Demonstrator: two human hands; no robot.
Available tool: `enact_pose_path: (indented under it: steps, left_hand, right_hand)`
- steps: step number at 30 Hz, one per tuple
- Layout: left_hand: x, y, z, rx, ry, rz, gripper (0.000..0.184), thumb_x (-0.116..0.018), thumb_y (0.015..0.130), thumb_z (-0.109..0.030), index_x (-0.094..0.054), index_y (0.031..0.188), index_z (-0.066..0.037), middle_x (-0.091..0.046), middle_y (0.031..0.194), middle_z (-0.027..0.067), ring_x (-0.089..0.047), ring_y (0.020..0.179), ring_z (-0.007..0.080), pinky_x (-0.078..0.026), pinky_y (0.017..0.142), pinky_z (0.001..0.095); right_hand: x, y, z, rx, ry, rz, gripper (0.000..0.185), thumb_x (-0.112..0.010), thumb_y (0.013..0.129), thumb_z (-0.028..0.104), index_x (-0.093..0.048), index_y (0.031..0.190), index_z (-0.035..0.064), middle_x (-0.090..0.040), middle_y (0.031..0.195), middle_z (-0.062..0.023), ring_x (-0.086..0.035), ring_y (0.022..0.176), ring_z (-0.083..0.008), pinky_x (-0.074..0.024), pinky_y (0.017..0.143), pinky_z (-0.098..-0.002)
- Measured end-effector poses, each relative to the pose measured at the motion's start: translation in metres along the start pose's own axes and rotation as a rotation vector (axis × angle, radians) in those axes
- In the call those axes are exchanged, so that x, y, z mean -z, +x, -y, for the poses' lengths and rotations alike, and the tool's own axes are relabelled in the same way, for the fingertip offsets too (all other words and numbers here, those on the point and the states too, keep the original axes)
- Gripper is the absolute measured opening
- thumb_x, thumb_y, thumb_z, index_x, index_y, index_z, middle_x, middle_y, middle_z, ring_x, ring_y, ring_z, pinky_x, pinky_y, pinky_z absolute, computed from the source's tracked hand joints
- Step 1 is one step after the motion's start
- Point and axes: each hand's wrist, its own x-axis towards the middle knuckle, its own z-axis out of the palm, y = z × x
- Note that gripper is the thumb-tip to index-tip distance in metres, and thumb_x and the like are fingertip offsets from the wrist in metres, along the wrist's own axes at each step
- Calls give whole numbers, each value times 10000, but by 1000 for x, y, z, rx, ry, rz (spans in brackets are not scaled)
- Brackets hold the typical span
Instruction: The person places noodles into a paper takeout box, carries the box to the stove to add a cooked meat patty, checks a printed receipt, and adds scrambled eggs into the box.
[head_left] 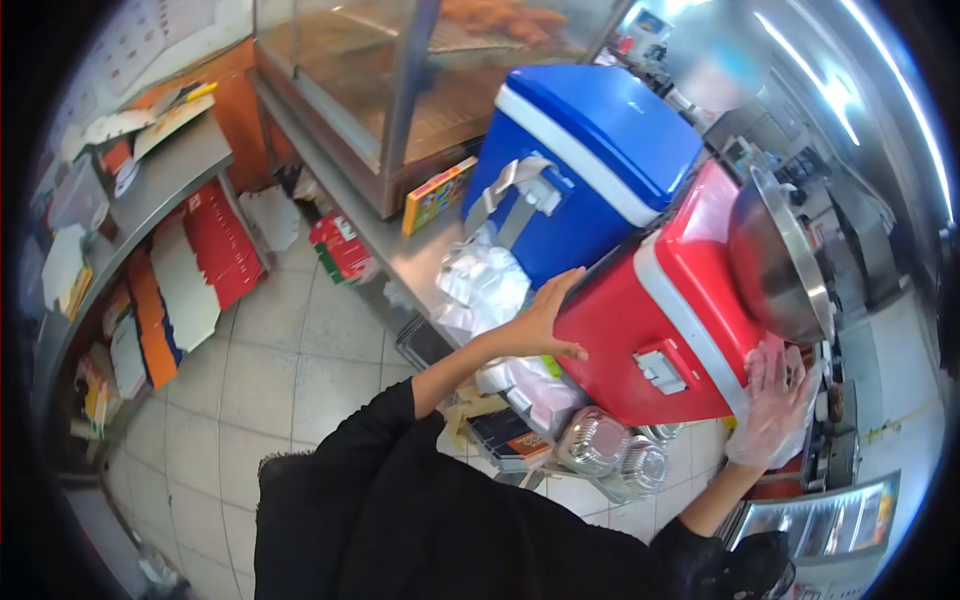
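Observation:
A red cooler box (650, 320) with a white band and a white latch stands tilted in view on the metal counter. My bare left hand (540, 322) lies along its left side, fingers stretched out and thumb apart on the front. On the opposite side, my right hand (770, 405) wears a clear plastic glove and rests flat with its fingers spread. A steel bowl (775, 260) sits on the red lid, just above my right hand. Behind my left hand are crumpled white plastic bags (485, 285).
A blue cooler box (600, 140) stands beside the red one, near a glass display case (340, 80) holding fried food. Clear plastic containers (595, 440) are stacked below the counter. Flattened cardboard (185, 280) leans at a left shelf. A person (720, 70) is in the background.

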Motion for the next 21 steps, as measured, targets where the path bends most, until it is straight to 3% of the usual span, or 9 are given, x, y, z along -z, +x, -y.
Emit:
enact_pose_path:
  steps: [2,5,8,12,13,15,17,18,21]
  left_hand:
    - [12,-27,14,113,163,9,1068,-708,560,-460,-42,1308,-88,-95,1320,190,-95,1233,335,-137,1002,416]
    - [41,-94,51,267,453,-75,1071,-664,539,-555,-94,1303,-68,-104,1312,234,-92,1223,376,-127,986,462]
    - [94,-242,72,724,641,-183,1120,-686,497,-541,-59,1318,-109,-81,1319,259,-41,1237,390,-60,966,536]
    - [131,-430,35,1207,704,-304,1141,-642,504,-607,-22,1320,-106,-71,1322,263,-20,1242,386,-53,950,566]
    - [136,-472,22,1374,656,-301,1148,-623,513,-631,-4,1319,-97,-76,1320,266,-27,1241,386,-62,946,571]
    - [142,-547,-2,1375,499,-555,1140,-603,534,-643,9,1316,-83,-79,1318,268,-46,1239,386,-75,955,555]
    - [159,-599,-44,1141,240,-849,1080,-548,622,-636,50,1304,-51,-107,1313,264,-98,1237,363,-118,992,456]
    - [172,-611,-69,1156,256,-894,1080,-548,622,-636,50,1304,-51,-107,1313,264,-98,1237,363,-118,992,456]
    - [213,-632,-110,804,-258,-1127,1015,-577,688,-523,96,1297,-68,-163,1307,232,-247,1200,284,-229,968,369]
  right_hand:
    - [0,-16,-35,512,-342,87,444,-306,877,279,-195,1243,55,-263,1273,-196,-346,1135,-326,-334,938,-426]
    - [-28,-39,-66,847,-976,48,511,-287,874,324,-166,1279,37,-253,1283,-195,-346,1134,-330,-320,936,-445]
    - [-91,-56,-130,1155,-455,309,483,-247,883,317,-241,1252,5,-289,1270,-185,-350,1139,-309,-301,949,-414]
    - [-182,-130,-195,344,-472,223,461,-286,875,337,-329,1199,13,-366,1233,-149,-370,1130,-264,-264,973,-379]
    - [-205,-146,-219,262,-457,266,431,-326,875,317,-360,1177,12,-393,1217,-137,-385,1116,-244,-286,958,-359]
    - [-205,-147,-311,19,-217,416,384,-397,862,243,-391,1144,-17,-407,1199,-150,-386,1113,-242,-296,948,-364]
    - [-252,-220,-360,368,-1152,515,333,-413,844,178,-419,1113,-17,-410,1180,-137,-369,1121,-207,-271,970,-381]
    - [-280,-260,-393,364,-1122,556,333,-413,844,178,-419,1113,-17,-410,1180,-137,-369,1121,-207,-271,970,-381]
    - [-360,-375,-520,-694,476,724,298,-429,826,116,-424,1102,3,-428,1143,-114,-376,1099,-193,-280,960,-349]
